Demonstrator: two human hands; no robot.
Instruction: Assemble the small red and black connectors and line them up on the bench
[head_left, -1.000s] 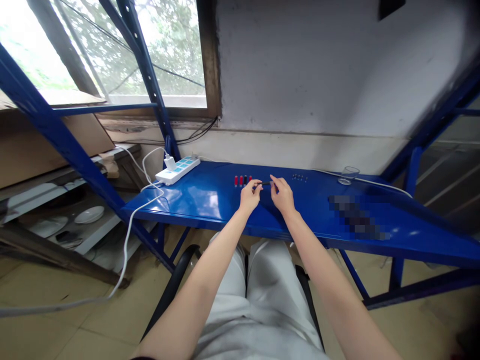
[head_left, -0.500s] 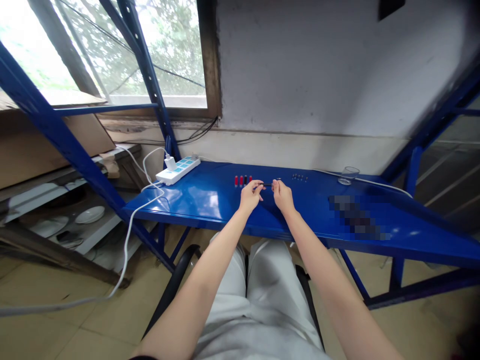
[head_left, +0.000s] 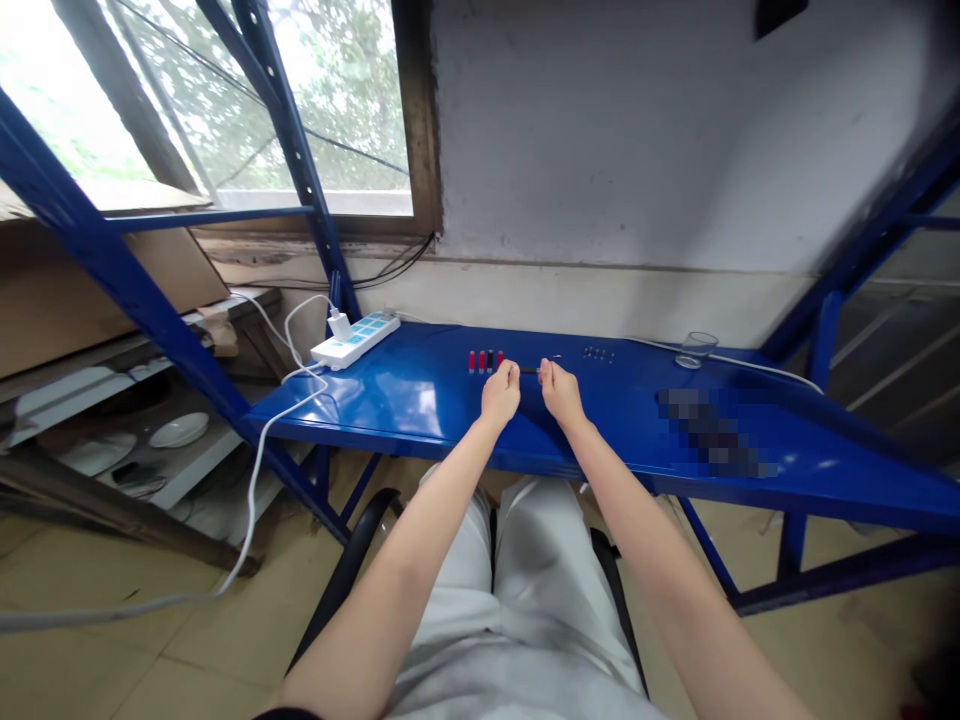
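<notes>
My left hand [head_left: 500, 393] and my right hand [head_left: 560, 392] sit close together near the far side of a blue metal table [head_left: 390, 400]. The fingers of my left hand curl over a thin black rod [head_left: 529, 370], and the rod's other end reaches the fingertips of my right hand. I cannot tell whether that hand grips it. Left of my hands stands a short row of small red and black pieces [head_left: 484, 361]. To the right lie several tiny dark studs [head_left: 598, 354].
A white power strip [head_left: 354, 340] with a plugged-in charger lies at the table's left end, its white cable [head_left: 255, 500] dropping to the floor. A glass [head_left: 697, 348] stands at the back right. Blue steel rack posts frame the table, and a pixelated patch [head_left: 712, 432] covers part of it.
My hands have drawn closer together. My right hand has moved left to the end of the black rod, and my left hand has moved slightly right.
</notes>
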